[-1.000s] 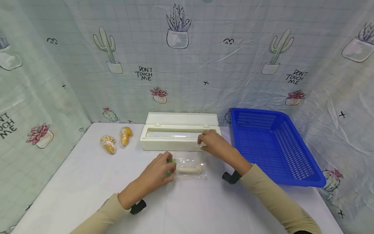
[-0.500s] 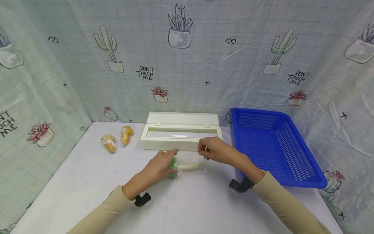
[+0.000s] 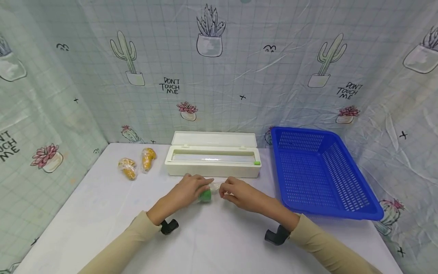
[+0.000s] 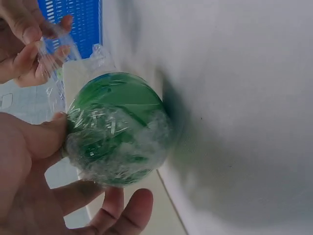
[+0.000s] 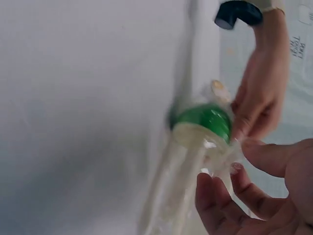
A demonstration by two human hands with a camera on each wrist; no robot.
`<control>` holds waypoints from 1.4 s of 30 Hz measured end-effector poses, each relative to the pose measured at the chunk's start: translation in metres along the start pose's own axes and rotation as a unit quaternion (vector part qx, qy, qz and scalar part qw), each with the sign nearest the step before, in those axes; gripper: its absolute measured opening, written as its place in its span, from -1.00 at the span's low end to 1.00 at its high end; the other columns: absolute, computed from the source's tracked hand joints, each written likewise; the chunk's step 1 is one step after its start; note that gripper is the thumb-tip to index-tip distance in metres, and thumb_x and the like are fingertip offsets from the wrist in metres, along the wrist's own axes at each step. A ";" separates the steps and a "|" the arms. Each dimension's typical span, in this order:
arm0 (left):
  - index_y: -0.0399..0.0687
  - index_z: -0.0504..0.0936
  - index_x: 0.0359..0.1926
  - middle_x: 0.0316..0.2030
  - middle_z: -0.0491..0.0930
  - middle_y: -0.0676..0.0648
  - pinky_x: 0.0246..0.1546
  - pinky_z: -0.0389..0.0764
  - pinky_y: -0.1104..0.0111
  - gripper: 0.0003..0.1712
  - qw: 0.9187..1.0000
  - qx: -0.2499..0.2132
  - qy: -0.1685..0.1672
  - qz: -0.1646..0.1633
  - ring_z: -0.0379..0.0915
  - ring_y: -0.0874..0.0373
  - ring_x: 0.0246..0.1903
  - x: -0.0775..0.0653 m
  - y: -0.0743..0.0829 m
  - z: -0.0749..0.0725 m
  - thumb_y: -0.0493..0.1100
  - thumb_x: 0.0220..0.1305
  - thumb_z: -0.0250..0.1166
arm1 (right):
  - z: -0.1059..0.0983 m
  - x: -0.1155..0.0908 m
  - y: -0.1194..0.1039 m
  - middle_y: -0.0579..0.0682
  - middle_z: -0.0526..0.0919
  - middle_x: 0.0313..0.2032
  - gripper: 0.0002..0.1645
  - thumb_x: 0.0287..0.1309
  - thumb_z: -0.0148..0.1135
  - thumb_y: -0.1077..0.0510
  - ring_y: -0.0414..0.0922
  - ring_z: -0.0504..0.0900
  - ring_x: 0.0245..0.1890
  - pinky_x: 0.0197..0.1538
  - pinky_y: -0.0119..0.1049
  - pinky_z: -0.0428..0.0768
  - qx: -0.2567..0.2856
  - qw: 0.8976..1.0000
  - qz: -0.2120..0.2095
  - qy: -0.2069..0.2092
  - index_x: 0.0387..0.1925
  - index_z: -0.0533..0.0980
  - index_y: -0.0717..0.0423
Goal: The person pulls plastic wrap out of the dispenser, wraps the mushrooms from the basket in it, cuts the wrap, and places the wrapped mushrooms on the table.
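A green round-ended object with a pale stem (image 5: 190,169) lies on the white table, wrapped in clear cling film. Its green end (image 4: 120,129) shows crumpled film in the left wrist view. My left hand (image 3: 187,190) holds that green end, thumb on one side and fingers on the other. On the right, my right hand (image 3: 241,193) pinches a loose stretch of cling film (image 4: 61,44) beside the object. In the head view the hands are close together and mostly hide the stem. Just behind them stands a white cling film dispenser (image 3: 212,170) with its lid raised.
Two yellow film-wrapped pieces (image 3: 127,168) lie at the back left of the table. A blue perforated basket (image 3: 328,211) stands on the right. The dispenser has a green slider (image 3: 256,163) at its right end. A printed curtain (image 3: 219,76) hangs behind.
My right hand has come from the dispenser's front right down and left, close to my left hand. The film, spread over the stem earlier, is now gathered between the hands. The dispenser's green slider has come into view.
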State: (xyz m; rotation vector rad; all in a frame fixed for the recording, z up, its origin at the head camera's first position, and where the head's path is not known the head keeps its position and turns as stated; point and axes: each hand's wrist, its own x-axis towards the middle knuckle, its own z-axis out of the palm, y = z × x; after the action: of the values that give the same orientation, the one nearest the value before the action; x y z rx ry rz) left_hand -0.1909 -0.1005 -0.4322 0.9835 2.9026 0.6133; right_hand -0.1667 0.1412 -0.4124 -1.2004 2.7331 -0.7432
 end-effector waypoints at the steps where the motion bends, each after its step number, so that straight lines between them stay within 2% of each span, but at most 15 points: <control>1: -0.09 0.58 0.32 0.09 0.66 -0.16 0.04 0.40 0.09 -0.57 1.000 -0.009 -0.014 -0.008 0.54 -0.04 0.05 0.002 0.000 0.000 -0.09 0.53 0.17 | 0.005 0.000 0.000 -0.10 0.57 -0.24 -0.94 0.37 0.25 0.28 -0.21 0.58 -0.24 -0.18 -0.41 0.61 0.001 1.000 0.003 0.002 -0.20 0.58 0.06; 5: -0.08 0.47 0.41 0.27 0.46 -0.22 0.02 0.42 0.06 -0.49 0.996 -0.042 -0.062 -0.052 0.34 -0.13 0.07 0.006 -0.001 -0.002 -0.02 0.56 0.09 | 0.018 0.002 0.001 -0.12 0.61 -0.26 -0.96 0.38 0.26 0.25 -0.21 0.61 -0.21 -0.13 -0.40 0.63 0.011 1.000 0.013 0.016 -0.20 0.57 0.06; 8: -0.07 0.37 0.49 0.37 0.27 -0.24 -0.04 0.51 0.02 -0.33 0.991 -0.054 -0.099 -0.066 0.26 -0.16 0.07 0.005 -0.002 -0.007 -0.05 0.42 0.25 | 0.023 0.001 0.002 -0.10 0.62 -0.26 -0.91 0.33 0.32 0.26 -0.18 0.61 -0.20 -0.13 -0.41 0.64 0.029 0.999 0.022 0.020 -0.21 0.54 0.07; 13: -0.16 0.20 0.55 0.40 0.11 -0.30 -0.18 0.56 0.14 0.04 0.988 -0.053 -0.142 -0.041 0.22 -0.21 0.09 0.002 -0.007 -0.016 -0.37 0.10 0.52 | 0.023 0.001 0.005 -0.03 0.62 -0.26 -0.73 0.16 0.46 0.29 -0.12 0.61 -0.23 -0.14 -0.42 0.65 0.041 0.998 0.031 0.028 -0.21 0.50 0.09; 16: -0.22 0.18 0.55 0.33 0.14 -0.31 -0.23 0.54 0.19 0.06 0.987 -0.057 -0.145 -0.034 0.24 -0.20 0.07 0.000 -0.010 -0.018 -0.52 0.05 0.47 | 0.023 0.005 0.005 -0.06 0.62 -0.28 -0.71 0.14 0.47 0.31 -0.15 0.62 -0.25 -0.15 -0.37 0.66 0.043 0.997 0.034 0.045 -0.22 0.50 0.08; 20: -0.35 0.27 0.46 0.17 0.43 -0.30 -0.07 0.62 0.14 -0.14 0.991 -0.082 -0.109 -0.010 0.45 -0.15 0.07 0.000 -0.014 -0.016 -0.55 0.15 0.37 | 0.024 0.010 0.004 -0.08 0.63 -0.30 -0.77 0.20 0.39 0.36 -0.22 0.60 -0.27 -0.18 -0.40 0.66 0.050 0.997 0.030 0.053 -0.21 0.51 0.08; 23: -0.34 0.43 0.26 0.03 0.63 -0.30 -0.01 0.67 0.16 -0.42 0.991 -0.117 -0.070 0.010 0.63 -0.11 0.02 -0.001 -0.018 -0.013 -0.49 0.23 0.35 | 0.026 0.013 0.004 -0.06 0.64 -0.31 -0.80 0.22 0.35 0.37 -0.24 0.59 -0.29 -0.20 -0.46 0.62 0.042 0.998 0.024 0.050 -0.21 0.52 0.09; 27: -0.30 0.63 -0.03 -0.07 0.72 -0.25 -0.20 0.72 0.34 -0.69 0.980 -0.194 -0.040 0.018 0.73 0.03 -0.18 -0.003 -0.026 -0.011 -0.40 0.19 0.43 | 0.029 0.011 0.007 -0.05 0.65 -0.30 -0.80 0.22 0.35 0.37 -0.24 0.58 -0.29 -0.20 -0.45 0.61 0.043 0.997 0.032 0.054 -0.21 0.54 0.09; 29: -0.33 0.72 -0.10 -0.13 0.75 -0.23 -0.27 0.71 0.40 -0.74 0.972 -0.234 -0.028 0.014 0.74 0.10 -0.28 -0.004 -0.029 -0.010 -0.36 0.16 0.46 | 0.029 0.010 0.008 -0.07 0.66 -0.30 -0.80 0.22 0.37 0.36 -0.24 0.58 -0.28 -0.19 -0.43 0.62 0.048 0.996 0.040 0.060 -0.21 0.54 0.08; 31: -0.32 0.77 -0.10 -0.15 0.76 -0.19 -0.27 0.70 0.43 -0.73 0.967 -0.254 -0.012 0.013 0.71 0.17 -0.27 -0.004 -0.032 -0.007 -0.32 0.15 0.48 | 0.028 0.009 0.009 -0.07 0.66 -0.29 -0.80 0.22 0.38 0.35 -0.24 0.59 -0.28 -0.20 -0.43 0.63 0.055 0.995 0.047 0.063 -0.20 0.54 0.09; 33: -0.31 0.78 -0.08 -0.15 0.75 -0.15 -0.25 0.67 0.46 -0.71 0.968 -0.251 0.005 0.011 0.67 0.18 -0.23 -0.004 -0.034 -0.003 -0.29 0.17 0.47 | 0.028 0.009 0.010 -0.08 0.66 -0.30 -0.81 0.23 0.39 0.33 -0.23 0.59 -0.29 -0.21 -0.43 0.63 0.058 0.995 0.052 0.064 -0.19 0.55 0.10; 37: -0.31 0.73 0.03 -0.14 0.67 -0.11 -0.19 0.64 0.44 -0.66 0.976 -0.213 0.035 0.012 0.59 0.11 -0.15 -0.005 -0.033 0.006 -0.28 0.23 0.42 | 0.028 0.012 0.012 -0.06 0.66 -0.30 -0.82 0.23 0.38 0.33 -0.22 0.61 -0.29 -0.22 -0.43 0.63 0.064 0.994 0.064 0.069 -0.18 0.56 0.14; 40: -0.34 0.65 0.14 -0.15 0.68 -0.14 -0.21 0.68 0.39 -0.61 0.977 -0.209 0.051 -0.007 0.65 0.04 -0.16 -0.007 -0.027 0.009 -0.33 0.29 0.37 | 0.028 0.014 0.015 -0.05 0.67 -0.31 -0.84 0.23 0.37 0.34 -0.22 0.62 -0.30 -0.24 -0.43 0.62 0.072 0.992 0.077 0.076 -0.19 0.56 0.15; 42: -0.31 0.64 0.14 -0.11 0.70 -0.16 -0.18 0.70 0.36 -0.64 0.978 -0.202 0.055 -0.023 0.67 0.02 -0.13 -0.007 -0.022 0.010 -0.35 0.33 0.35 | 0.027 0.016 0.016 -0.04 0.66 -0.32 -0.84 0.23 0.38 0.34 -0.22 0.61 -0.32 -0.25 -0.44 0.62 0.074 0.991 0.082 0.077 -0.21 0.55 0.16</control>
State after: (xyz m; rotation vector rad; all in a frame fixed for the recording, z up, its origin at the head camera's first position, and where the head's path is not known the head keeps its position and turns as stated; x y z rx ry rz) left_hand -0.1965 -0.1169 -0.4504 0.8462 2.7091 1.2250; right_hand -0.1820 0.1279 -0.4411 -0.9133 2.7944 -1.0348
